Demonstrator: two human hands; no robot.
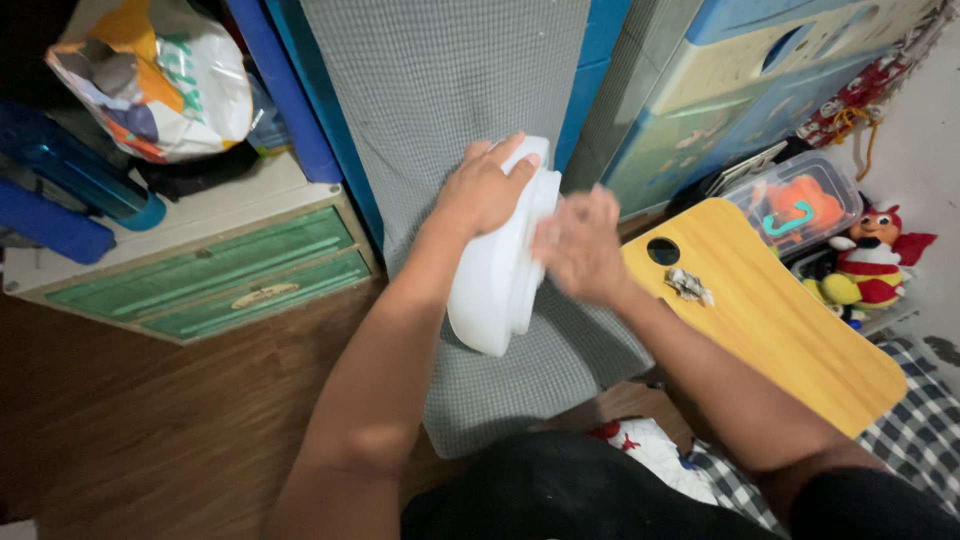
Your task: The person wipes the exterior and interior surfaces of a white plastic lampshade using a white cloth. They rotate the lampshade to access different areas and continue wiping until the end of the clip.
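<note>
Padded board [440, 90] centre, white container [500, 270] on it between left hand [485, 190] and right hand [580, 245]. Drawer cabinet [200, 270] left, bag [150, 75] on top. Wooden tabletop [780, 330] right, crumpled scrap [688, 286] on it; plush toy [865, 265] beyond.

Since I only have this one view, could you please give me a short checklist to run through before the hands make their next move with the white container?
1. Left hand gripping the white container at its upper edge: ok.
2. Right hand in contact with the container: cannot tell, it is motion-blurred.
3. Container resting over the grey checked board: ok.
4. Container empty or closed: cannot tell, the inside is hidden.
5. Wooden lap table beside the right hand has bare space: ok, only a small crumpled scrap lies on it.
</note>
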